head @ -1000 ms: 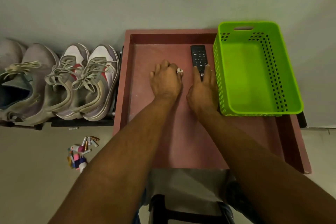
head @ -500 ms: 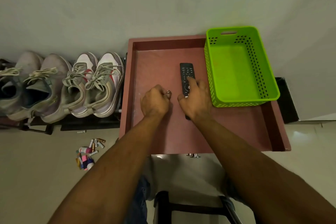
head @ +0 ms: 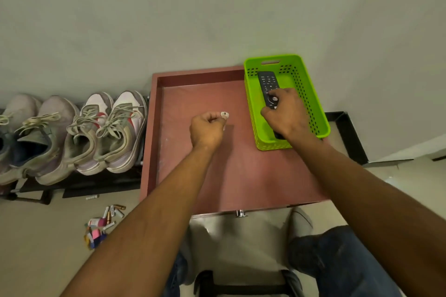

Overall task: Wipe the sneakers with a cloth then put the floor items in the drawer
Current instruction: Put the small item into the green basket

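Stowing step: right hand [head: 288, 113] grasps remote [head: 269, 87] inside green basket [head: 311, 94] in open drawer [head: 193, 152], left hand [head: 207, 130] pinches key [head: 224, 115] above drawer floor; next, release both, then collect batteries [head: 113, 212] off floor

Basket [head: 313, 103] in drawer's [head: 154, 142] back-right corner, remote [head: 268, 84] inside it. Sneakers [head: 106, 132] on rack left of drawer. Batteries [head: 113, 212] on floor [head: 36, 248] before rack.
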